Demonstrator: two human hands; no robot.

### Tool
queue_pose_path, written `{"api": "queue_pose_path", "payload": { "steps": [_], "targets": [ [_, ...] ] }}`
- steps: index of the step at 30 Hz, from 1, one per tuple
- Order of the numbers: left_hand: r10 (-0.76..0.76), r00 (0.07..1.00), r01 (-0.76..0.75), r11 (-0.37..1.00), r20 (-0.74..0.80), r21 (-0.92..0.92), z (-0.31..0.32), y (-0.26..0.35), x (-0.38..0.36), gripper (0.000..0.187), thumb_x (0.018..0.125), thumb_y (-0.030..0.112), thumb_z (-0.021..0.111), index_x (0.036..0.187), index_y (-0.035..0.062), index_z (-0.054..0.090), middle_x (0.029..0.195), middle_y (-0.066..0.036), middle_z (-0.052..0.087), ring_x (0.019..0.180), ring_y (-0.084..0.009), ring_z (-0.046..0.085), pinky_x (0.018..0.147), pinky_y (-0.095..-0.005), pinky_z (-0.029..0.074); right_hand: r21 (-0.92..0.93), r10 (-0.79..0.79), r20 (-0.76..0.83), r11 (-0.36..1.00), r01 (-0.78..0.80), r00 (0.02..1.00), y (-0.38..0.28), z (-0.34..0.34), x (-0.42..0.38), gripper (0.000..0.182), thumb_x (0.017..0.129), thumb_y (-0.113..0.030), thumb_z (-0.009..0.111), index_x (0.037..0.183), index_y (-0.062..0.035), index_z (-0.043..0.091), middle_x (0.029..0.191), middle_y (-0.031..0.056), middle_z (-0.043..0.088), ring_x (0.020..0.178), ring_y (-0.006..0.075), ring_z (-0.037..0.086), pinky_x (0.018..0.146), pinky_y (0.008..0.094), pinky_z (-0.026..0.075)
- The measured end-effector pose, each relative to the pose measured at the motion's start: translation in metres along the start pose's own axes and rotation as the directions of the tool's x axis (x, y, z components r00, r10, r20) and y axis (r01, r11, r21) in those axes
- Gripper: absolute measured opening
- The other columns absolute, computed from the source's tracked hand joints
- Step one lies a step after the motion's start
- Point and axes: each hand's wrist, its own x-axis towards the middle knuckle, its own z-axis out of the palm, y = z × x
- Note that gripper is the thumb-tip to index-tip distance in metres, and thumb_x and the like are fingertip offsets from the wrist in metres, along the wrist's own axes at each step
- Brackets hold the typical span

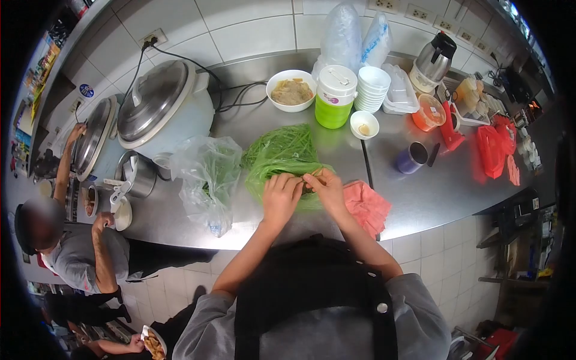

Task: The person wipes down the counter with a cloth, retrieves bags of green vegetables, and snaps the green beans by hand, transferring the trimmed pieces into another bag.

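A green plastic bag (261, 174) with long green vegetables (287, 144) in it lies on the steel counter in front of me. Both of my hands are at its near edge, close together. My left hand (282, 193) has its fingers bent over the bag's edge. Beside it, my right hand (326, 187) pinches at the bag's opening, where something small and brownish shows between the hands. A clear plastic bag (210, 180) with some greens inside rests to the left. Next to my right hand lies a crumpled pink cloth (365, 207).
Behind stand a white bowl of food (291, 91), a green jug (335, 99), stacked white bowls (372, 87) and a small bowl (364, 125). A purple cup (411, 158) is at right. Large cookers (162, 108) stand left, where a co-worker (90, 258) holds a ladle.
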Motion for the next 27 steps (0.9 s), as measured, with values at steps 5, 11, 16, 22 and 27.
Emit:
{"api": "queue_pose_path", "payload": {
  "steps": [5, 11, 16, 22, 27],
  "targets": [
    [0.101, 0.995, -0.1, 0.993, -0.013, 0.07, 0.014, -0.001, 0.0, 0.02, 0.071, 0.006, 0.073, 0.087, 0.0082, 0.062, 0.085, -0.006, 0.059, 0.082, -0.0258, 0.058, 0.072, -0.0386, 0.044, 0.02, -0.021, -0.063, 1.0, 0.022, 0.998, 0.016, 0.002, -0.001, 0.023, 0.089, -0.017, 0.075, 0.081, -0.0019, 0.06, 0.072, 0.0056, 0.067, 0.066, 0.0086, 0.061, 0.058, 0.0238, 0.046],
    [0.026, 1.0, -0.026, 0.996, 0.002, -0.081, 0.033, -0.001, -0.004, 0.019, 0.072, 0.001, 0.07, 0.087, 0.0058, 0.059, 0.082, -0.008, 0.057, 0.079, -0.0268, 0.058, 0.071, -0.0393, 0.045, -0.06, -0.07, -0.123, 0.996, 0.063, 0.99, 0.014, -0.004, -0.003, 0.02, 0.09, -0.016, 0.072, 0.083, 0.0004, 0.062, 0.072, 0.0056, 0.068, 0.064, 0.0093, 0.061, 0.057, 0.0249, 0.046],
    [-0.388, 0.882, 0.471, 0.744, 0.268, -0.474, 0.046, -0.002, -0.013, 0.013, 0.08, 0.002, 0.07, 0.09, 0.0003, 0.062, 0.086, -0.01, 0.064, 0.08, -0.021, 0.064, 0.073, -0.033, 0.049, 0.035, -0.122, -0.181, 0.991, 0.13, 0.976, 0.003, -0.012, 0.001, 0.017, 0.091, -0.012, 0.069, 0.084, 0.0013, 0.063, 0.073, 0.0061, 0.068, 0.062, 0.01, 0.061, 0.055, 0.0267, 0.045],
    [-0.409, 0.881, 0.468, 0.677, 0.239, -0.567, 0.043, -0.017, -0.014, 0.009, 0.088, 0.004, 0.069, 0.096, -0.0009, 0.068, 0.091, -0.012, 0.068, 0.075, -0.0189, 0.065, 0.068, -0.0314, 0.051, -0.688, -0.484, 0.069, 0.61, 0.393, 0.872, -0.026, -0.038, 0.0, 0.012, 0.086, -0.012, 0.069, 0.091, -0.0016, 0.064, 0.084, 0.0115, 0.069, 0.076, 0.0247, 0.065, 0.066, 0.0362, 0.051],
    [-0.189, 0.981, 0.185, 0.897, 0.03, -0.402, 0.017, -0.007, 0.01, 0.015, 0.086, 0.003, 0.069, 0.101, 0.0014, 0.07, 0.095, -0.011, 0.068, 0.092, -0.0278, 0.065, 0.081, -0.0374, 0.05, -0.815, -0.39, 0.404, 0.258, 0.52, 0.827, -0.028, -0.043, -0.007, 0.012, 0.078, -0.006, 0.061, 0.09, -0.0055, 0.065, 0.085, 0.011, 0.068, 0.089, 0.0271, 0.063, 0.073, 0.0387, 0.052]
  ]
}}
